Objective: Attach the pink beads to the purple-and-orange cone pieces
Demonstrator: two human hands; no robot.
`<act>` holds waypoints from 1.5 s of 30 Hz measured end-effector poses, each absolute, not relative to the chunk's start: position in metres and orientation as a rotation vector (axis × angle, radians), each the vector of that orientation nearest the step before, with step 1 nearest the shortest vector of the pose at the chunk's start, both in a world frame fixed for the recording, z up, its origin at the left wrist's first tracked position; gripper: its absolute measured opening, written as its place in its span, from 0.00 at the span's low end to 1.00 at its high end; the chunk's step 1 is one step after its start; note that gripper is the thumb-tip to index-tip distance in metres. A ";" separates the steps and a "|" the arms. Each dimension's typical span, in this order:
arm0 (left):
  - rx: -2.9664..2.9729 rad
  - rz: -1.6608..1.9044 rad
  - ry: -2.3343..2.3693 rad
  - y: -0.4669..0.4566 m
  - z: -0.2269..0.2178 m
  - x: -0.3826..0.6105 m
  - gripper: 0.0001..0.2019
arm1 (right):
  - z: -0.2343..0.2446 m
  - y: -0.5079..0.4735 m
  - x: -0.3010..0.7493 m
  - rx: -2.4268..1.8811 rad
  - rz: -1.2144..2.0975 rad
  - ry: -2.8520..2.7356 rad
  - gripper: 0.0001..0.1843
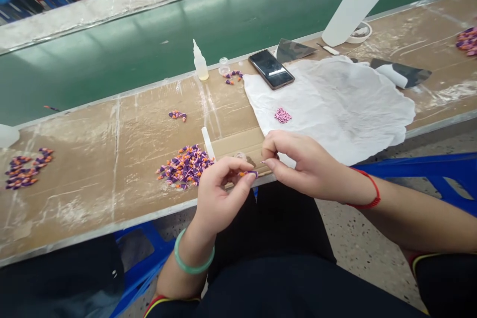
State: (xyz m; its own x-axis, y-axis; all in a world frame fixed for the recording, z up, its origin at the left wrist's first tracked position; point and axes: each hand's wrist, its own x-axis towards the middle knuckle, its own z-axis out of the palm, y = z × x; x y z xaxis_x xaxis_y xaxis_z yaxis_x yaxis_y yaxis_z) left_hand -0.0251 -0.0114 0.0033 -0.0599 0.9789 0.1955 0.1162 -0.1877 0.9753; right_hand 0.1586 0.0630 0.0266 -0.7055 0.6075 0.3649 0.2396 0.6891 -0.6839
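A purple-orange piece [249,173] is being pinched by the left hand [219,194], with the right hand [303,166] being held closed beside it. The cardboard tabletop [93,169] is being edged by a green belt [149,44].

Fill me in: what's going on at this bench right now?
A seated person is working bare-handed at the edge of a cardboard-covered bench. The left hand pinches one small purple-and-orange piece. The right hand has its fingertips pinched together just beside it; whether they grip anything is too small to tell. A pile of similar pieces lies left of the hands. Behind them, a white paper sheet carries a pink bead cluster and a phone.
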 end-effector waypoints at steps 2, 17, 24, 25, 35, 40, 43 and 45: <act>1.428 1.360 1.245 -0.013 0.002 -0.028 0.00 | 0.026 0.067 0.157 -0.615 0.815 -2.358 0.08; 0.951 1.349 1.135 -0.024 -0.026 -0.054 0.08 | 0.017 0.114 0.128 -0.482 0.581 -3.008 0.10; 0.855 1.389 1.171 -0.026 -0.035 -0.056 0.11 | 0.017 0.115 0.114 -0.406 0.221 -3.186 0.10; 0.844 1.400 1.189 -0.027 -0.034 -0.055 0.11 | 0.018 0.115 0.113 -0.394 0.179 -3.200 0.10; 0.796 1.402 1.213 -0.029 -0.036 -0.054 0.12 | 0.016 0.114 0.110 -0.332 0.038 -3.260 0.10; 0.808 1.409 1.192 -0.029 -0.034 -0.053 0.13 | 0.024 0.112 0.112 -0.346 0.067 -3.201 0.10; 0.794 1.433 1.162 -0.028 -0.032 -0.051 0.13 | 0.027 0.111 0.116 -0.432 0.211 -3.162 0.11; 0.779 1.450 1.138 -0.027 -0.030 -0.049 0.14 | 0.029 0.108 0.119 -0.564 0.476 -3.060 0.11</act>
State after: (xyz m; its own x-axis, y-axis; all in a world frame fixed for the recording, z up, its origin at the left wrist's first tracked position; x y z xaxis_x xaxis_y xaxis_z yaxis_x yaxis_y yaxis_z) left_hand -0.0490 -0.0269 -0.0298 -0.2019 0.9724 -0.1170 -0.3446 0.0413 0.9378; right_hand 0.1187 0.1080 0.0293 -0.9359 0.3471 -0.0602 0.3490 0.8901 -0.2930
